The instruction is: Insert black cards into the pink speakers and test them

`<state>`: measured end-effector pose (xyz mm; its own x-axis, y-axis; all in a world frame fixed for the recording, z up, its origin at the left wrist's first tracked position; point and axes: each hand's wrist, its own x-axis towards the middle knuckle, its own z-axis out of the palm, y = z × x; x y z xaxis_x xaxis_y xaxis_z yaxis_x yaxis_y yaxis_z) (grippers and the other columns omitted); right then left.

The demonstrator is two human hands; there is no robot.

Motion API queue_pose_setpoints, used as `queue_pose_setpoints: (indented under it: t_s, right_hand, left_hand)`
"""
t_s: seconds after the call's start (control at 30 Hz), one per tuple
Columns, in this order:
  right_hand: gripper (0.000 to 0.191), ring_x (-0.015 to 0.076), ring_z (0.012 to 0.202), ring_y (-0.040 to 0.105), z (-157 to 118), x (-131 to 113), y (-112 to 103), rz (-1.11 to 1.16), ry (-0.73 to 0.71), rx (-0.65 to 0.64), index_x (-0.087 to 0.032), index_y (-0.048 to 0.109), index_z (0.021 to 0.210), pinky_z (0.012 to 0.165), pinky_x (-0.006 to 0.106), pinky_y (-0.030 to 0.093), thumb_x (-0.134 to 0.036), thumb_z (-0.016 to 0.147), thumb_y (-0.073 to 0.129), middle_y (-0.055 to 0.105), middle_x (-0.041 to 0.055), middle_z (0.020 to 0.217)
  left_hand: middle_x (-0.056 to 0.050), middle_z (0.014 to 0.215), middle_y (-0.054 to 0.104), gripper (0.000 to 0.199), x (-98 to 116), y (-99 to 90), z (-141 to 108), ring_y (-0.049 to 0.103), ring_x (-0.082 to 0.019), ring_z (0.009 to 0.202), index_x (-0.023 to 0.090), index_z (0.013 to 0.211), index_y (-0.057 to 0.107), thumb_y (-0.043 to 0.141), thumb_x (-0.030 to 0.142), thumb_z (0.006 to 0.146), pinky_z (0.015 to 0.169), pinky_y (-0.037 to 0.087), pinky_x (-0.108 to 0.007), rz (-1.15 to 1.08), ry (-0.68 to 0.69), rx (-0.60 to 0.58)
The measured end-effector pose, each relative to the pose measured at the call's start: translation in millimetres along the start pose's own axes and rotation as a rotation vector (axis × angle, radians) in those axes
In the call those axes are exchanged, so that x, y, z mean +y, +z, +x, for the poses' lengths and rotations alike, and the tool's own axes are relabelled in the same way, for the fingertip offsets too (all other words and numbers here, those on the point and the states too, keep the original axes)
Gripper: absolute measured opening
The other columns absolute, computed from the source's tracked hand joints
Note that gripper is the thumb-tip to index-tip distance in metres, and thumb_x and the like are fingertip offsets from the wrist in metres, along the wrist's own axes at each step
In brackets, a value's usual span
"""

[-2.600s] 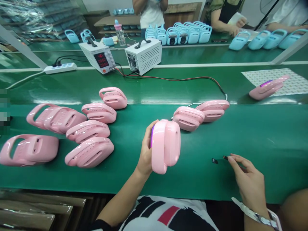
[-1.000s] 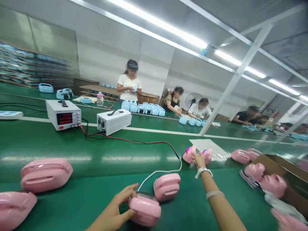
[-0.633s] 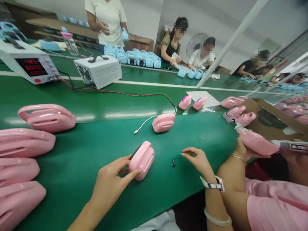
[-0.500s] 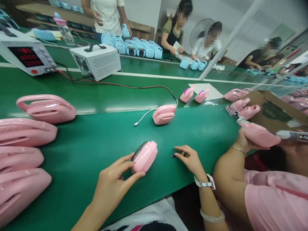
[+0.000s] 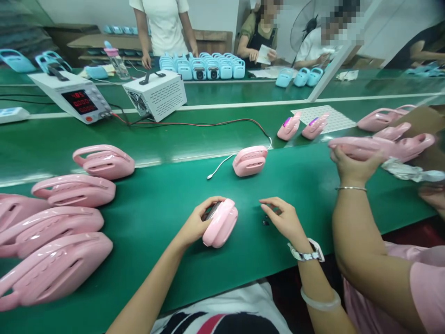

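Note:
My left hand (image 5: 195, 225) grips a pink plastic device shell (image 5: 221, 222) that rests on its edge on the green belt (image 5: 156, 204); a dark screen shows on its far face. My right hand (image 5: 283, 218), with a watch at the wrist, hovers just right of it, fingers curled over small black parts (image 5: 265, 220) lying on the belt. Whether the fingertips pinch a part I cannot tell.
Several pink shells (image 5: 74, 190) lie at the left. Another pink shell (image 5: 250, 160) with a white cable sits ahead. A co-worker's arm (image 5: 354, 195) at the right lifts a pink shell (image 5: 361, 147). Two white power supplies (image 5: 155, 94) stand behind; people handle blue units (image 5: 201, 68) beyond.
My view swung up and right, then back down. My left hand set the shell on the belt and kept hold. My right hand returned from the far pink shells to the black parts.

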<state>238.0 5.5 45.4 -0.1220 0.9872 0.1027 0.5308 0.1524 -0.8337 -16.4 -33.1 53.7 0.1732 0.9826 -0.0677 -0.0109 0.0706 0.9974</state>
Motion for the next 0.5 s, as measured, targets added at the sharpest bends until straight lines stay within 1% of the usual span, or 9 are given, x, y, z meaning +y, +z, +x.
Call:
queue_pose_setpoints:
  t_s: [0.03, 0.07, 0.1, 0.17, 0.2, 0.23, 0.3, 0.4, 0.5]
  right_hand:
    - [0.029, 0.023, 0.089, 0.065, 1, -8, 9, 0.088, -0.006, -0.061, -0.022, 0.074, 0.099, 0.076, 0.036, 0.052, -0.042, 0.081, 0.063, 0.071, 0.0085, 0.106]
    - [0.034, 0.0244, 0.103, 0.064, 0, -16, 20, 0.204, -0.01, -0.145, -0.024, 0.071, 0.109, 0.085, 0.037, 0.052, -0.041, 0.08, 0.066, 0.068, 0.0078, 0.117]
    - [0.043, 0.0252, 0.115, 0.06, -1, -22, 32, 0.345, -0.007, -0.239, -0.026, 0.067, 0.117, 0.094, 0.038, 0.049, -0.039, 0.077, 0.071, 0.064, 0.0069, 0.127]
    - [0.061, 0.0257, 0.13, 0.05, -6, -33, 55, 0.64, 0.035, -0.386, -0.028, 0.06, 0.128, 0.107, 0.04, 0.042, -0.034, 0.07, 0.079, 0.055, 0.006, 0.14]
    - [0.066, 0.0255, 0.132, 0.047, -10, -36, 65, 0.756, 0.073, -0.418, -0.028, 0.058, 0.129, 0.109, 0.04, 0.04, -0.033, 0.068, 0.081, 0.053, 0.0057, 0.142]
    - [0.068, 0.0254, 0.133, 0.047, -13, -38, 73, 0.845, 0.118, -0.425, -0.028, 0.057, 0.129, 0.11, 0.04, 0.039, -0.031, 0.066, 0.083, 0.053, 0.0056, 0.142]
    - [0.066, 0.0258, 0.132, 0.048, -17, -41, 84, 0.941, 0.203, -0.388, -0.027, 0.059, 0.125, 0.111, 0.041, 0.038, -0.029, 0.064, 0.084, 0.057, 0.0054, 0.138]
    - [0.065, 0.0273, 0.125, 0.053, -18, -43, 89, 0.965, 0.276, -0.332, -0.026, 0.061, 0.118, 0.11, 0.043, 0.039, -0.027, 0.058, 0.087, 0.063, 0.0052, 0.128]
    - [0.064, 0.0268, 0.121, 0.055, -17, -44, 89, 0.981, 0.298, -0.303, -0.026, 0.062, 0.115, 0.108, 0.043, 0.04, -0.025, 0.056, 0.087, 0.065, 0.0046, 0.124]
  left_hand:
    - [-0.009, 0.12, 0.066, 0.038, -2, 1.1, -2, 0.058, -0.027, 0.115, 0.02, 0.111, 0.066, 0.07, 0.028, 0.074, 0.104, 0.043, -0.036, -0.032, 0.006, 0.054]
    - [-0.009, 0.118, 0.066, 0.039, -4, 1.8, -4, 0.058, -0.028, 0.114, 0.02, 0.11, 0.066, 0.071, 0.029, 0.072, 0.104, 0.042, -0.036, -0.076, 0.009, 0.112]
    - [-0.009, 0.117, 0.067, 0.04, -5, 2.3, -6, 0.058, -0.028, 0.114, 0.019, 0.108, 0.066, 0.073, 0.03, 0.07, 0.103, 0.043, -0.036, -0.126, 0.009, 0.167]
    - [-0.008, 0.113, 0.067, 0.044, -8, 2.5, -8, 0.058, -0.028, 0.112, 0.019, 0.105, 0.065, 0.075, 0.031, 0.064, 0.099, 0.044, -0.036, -0.214, 0.005, 0.254]
    - [-0.007, 0.111, 0.068, 0.046, -9, 2.3, -9, 0.058, -0.028, 0.11, 0.019, 0.104, 0.065, 0.076, 0.031, 0.061, 0.097, 0.045, -0.035, -0.245, 0.002, 0.28]
    - [-0.007, 0.109, 0.068, 0.047, -9, 1.9, -10, 0.058, -0.029, 0.109, 0.019, 0.103, 0.065, 0.077, 0.031, 0.059, 0.095, 0.046, -0.035, -0.268, -0.002, 0.298]
    - [-0.007, 0.107, 0.068, 0.049, -10, 1.2, -11, 0.058, -0.029, 0.106, 0.018, 0.102, 0.065, 0.077, 0.031, 0.056, 0.091, 0.046, -0.035, -0.297, -0.011, 0.318]
    - [-0.006, 0.105, 0.068, 0.05, -10, 0.8, -12, 0.058, -0.027, 0.103, 0.018, 0.101, 0.065, 0.078, 0.031, 0.054, 0.089, 0.046, -0.034, -0.331, -0.024, 0.341]
    - [-0.005, 0.102, 0.068, 0.049, -9, 1.8, -12, 0.058, -0.026, 0.1, 0.018, 0.099, 0.065, 0.078, 0.03, 0.053, 0.086, 0.046, -0.032, -0.35, -0.034, 0.347]
